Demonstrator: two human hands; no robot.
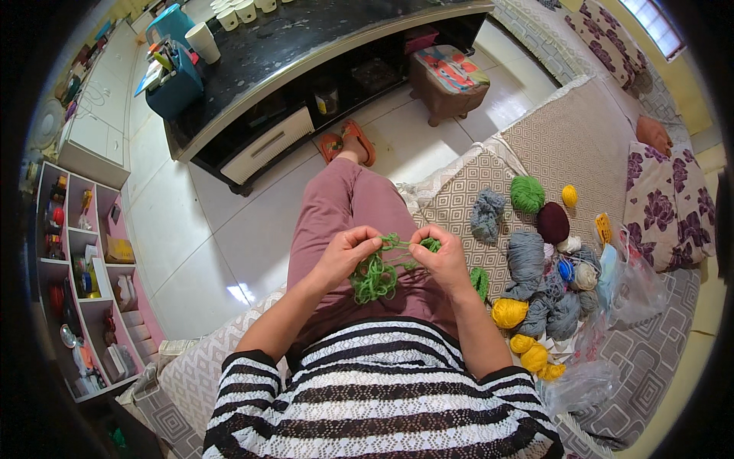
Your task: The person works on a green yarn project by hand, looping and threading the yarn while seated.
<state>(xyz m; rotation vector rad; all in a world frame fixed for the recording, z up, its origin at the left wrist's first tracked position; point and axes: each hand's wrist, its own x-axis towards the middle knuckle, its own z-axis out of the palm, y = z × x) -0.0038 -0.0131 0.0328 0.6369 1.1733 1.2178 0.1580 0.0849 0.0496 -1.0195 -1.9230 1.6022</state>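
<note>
A loose tangle of green yarn (pixel 374 281) hangs over my lap between my two hands. My left hand (pixel 348 255) pinches a strand of it near the top, thumb against fingers. Opposite, my right hand (pixel 442 258) is closed on more of the same yarn, with a small green bunch showing behind its fingers. A short length of yarn stretches between the two hands. Beside my right forearm lies another piece of green yarn (pixel 479 283) on the sofa.
To my right on the sofa lie a green ball (pixel 527 194), a maroon ball (pixel 553 222), grey yarn skeins (pixel 526 260), yellow balls (pixel 509 312) and clear plastic bags (pixel 638 287). Ahead stand a black-topped table (pixel 306 46) and a brown stool (pixel 449 84). A compartment shelf (pixel 95 306) is at left.
</note>
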